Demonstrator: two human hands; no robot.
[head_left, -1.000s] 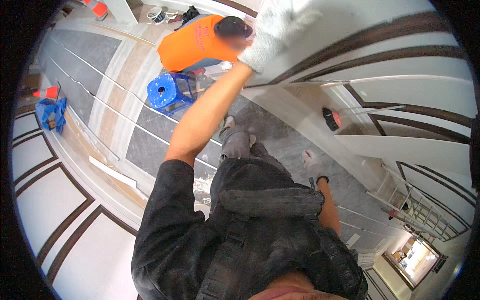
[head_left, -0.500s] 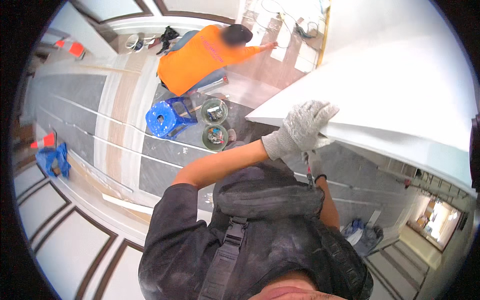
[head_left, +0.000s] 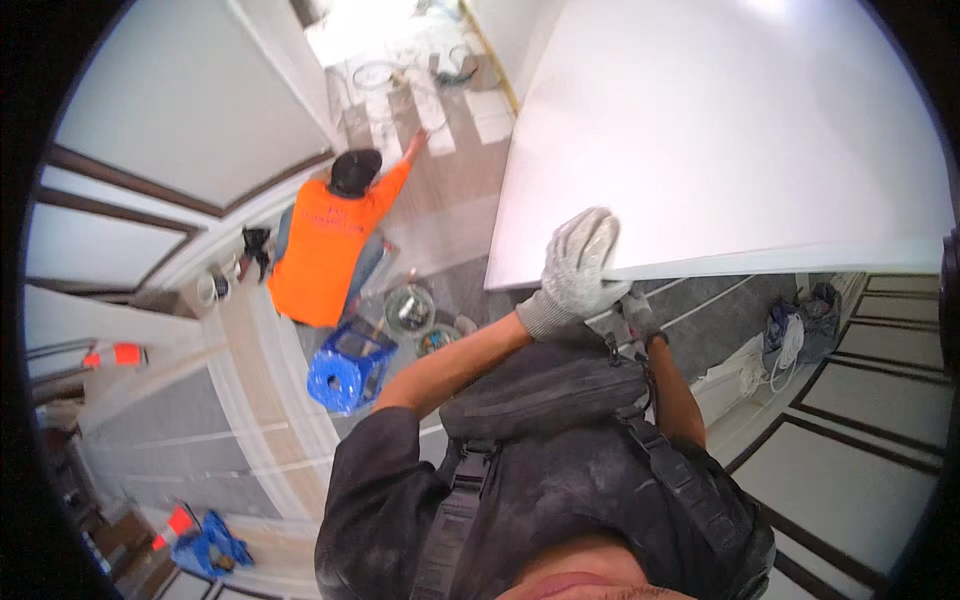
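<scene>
A large white panel [head_left: 720, 150] rises in front of me on the right, with its near edge toward my body. My left hand [head_left: 580, 262], in a grey knit work glove, grips the near left part of that edge, fingers against the white face. Lower and to the right, my right hand [head_left: 638, 316] is also gloved and sits just below the edge, partly covered by it. Its fingers look curled around a small object with a reddish part, too hidden to name. A black pouch bag [head_left: 545, 390] is strapped across my chest.
Ahead to the left, a person in an orange shirt [head_left: 325, 245] crouches, one arm stretched to the floor. Near them stand a blue stool [head_left: 340, 375] and a bucket of tools [head_left: 410, 310]. A traffic cone [head_left: 178, 525] lies by a blue bag [head_left: 215, 545]; dark bags [head_left: 815, 320] sit at right.
My view has turned, so the co-worker and stool appear lower and the panel's face shows more. My left hand stays at the panel edge; my right hand remains beneath it.
</scene>
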